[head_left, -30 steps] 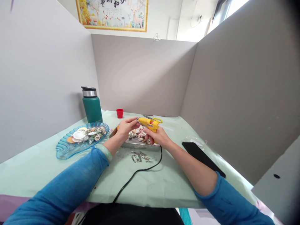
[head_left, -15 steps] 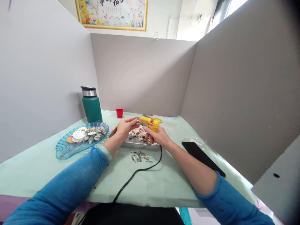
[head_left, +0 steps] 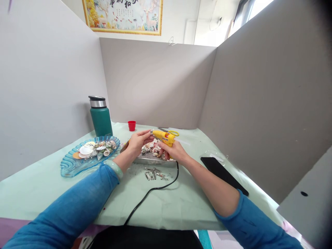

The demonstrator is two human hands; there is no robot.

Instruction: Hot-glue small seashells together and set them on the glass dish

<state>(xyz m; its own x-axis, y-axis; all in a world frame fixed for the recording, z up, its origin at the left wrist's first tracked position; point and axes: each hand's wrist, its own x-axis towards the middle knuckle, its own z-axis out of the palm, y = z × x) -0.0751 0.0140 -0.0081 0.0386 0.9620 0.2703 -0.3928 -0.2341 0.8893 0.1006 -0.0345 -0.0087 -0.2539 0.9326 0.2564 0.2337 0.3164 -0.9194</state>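
My right hand (head_left: 174,150) is wrapped round a yellow hot glue gun (head_left: 164,137), its nozzle pointing left. A black cord (head_left: 153,188) runs from it down over the table edge. At the nozzle, my left hand (head_left: 138,142) pinches something small that I cannot make out between thumb and fingertips. Under both hands lies a shallow metal tray (head_left: 155,160) of seashells (head_left: 151,147), partly hidden by them. In front of the tray, several small silver metal clips or pins (head_left: 155,173) are heaped on the table.
A blue glass dish (head_left: 71,168) with shells and white discs sits at left, a green bottle (head_left: 100,121) behind it. Farther back are a red cup (head_left: 131,126) and yellow-handled scissors (head_left: 174,132). A black slab (head_left: 224,175) lies at right. Grey panels (head_left: 158,83) enclose the table.
The glue gun has tilted slightly, and its nozzle stays close to my left fingertips. The whole view has shifted a little. Both hands keep their hold.
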